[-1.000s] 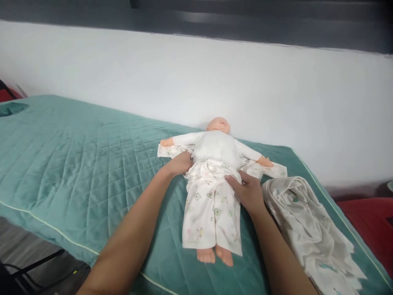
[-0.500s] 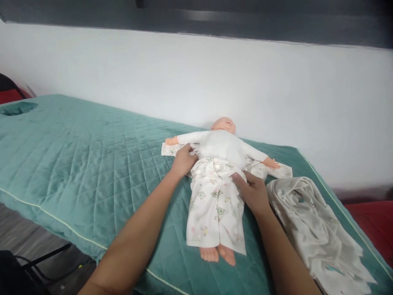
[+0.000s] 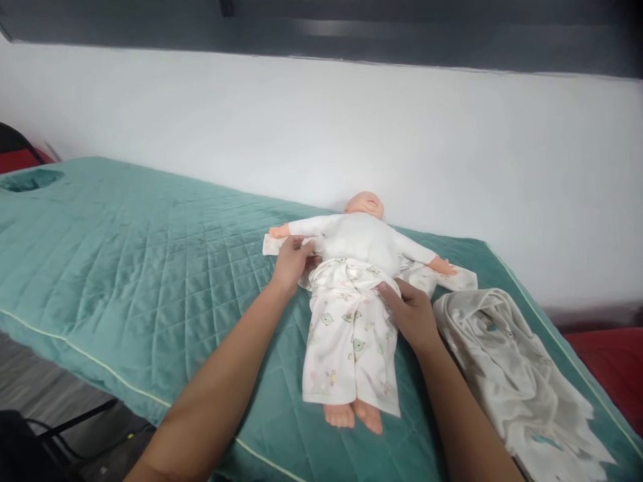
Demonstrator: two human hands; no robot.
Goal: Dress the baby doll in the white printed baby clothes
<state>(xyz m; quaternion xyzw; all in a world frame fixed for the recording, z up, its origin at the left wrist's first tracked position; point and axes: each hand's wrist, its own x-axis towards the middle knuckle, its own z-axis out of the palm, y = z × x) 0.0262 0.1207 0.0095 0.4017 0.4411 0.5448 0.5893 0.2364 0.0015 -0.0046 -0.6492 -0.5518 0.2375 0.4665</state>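
No lettering, label, brand, number or sign can be read anywhere here.

my left hand: bare, narrow at the wrist | my right hand: bare | my left forearm: uncovered, widening smoothly | my right forearm: uncovered, similarly tapered

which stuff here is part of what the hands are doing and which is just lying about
In use:
- doll, on its back
- printed trousers on its legs, right hand at the waist
- printed top spread beneath its arms, left hand at its side
- green quilted cover underneath

Apparently just lying about:
- rumpled pale cloth
- red item, right edge
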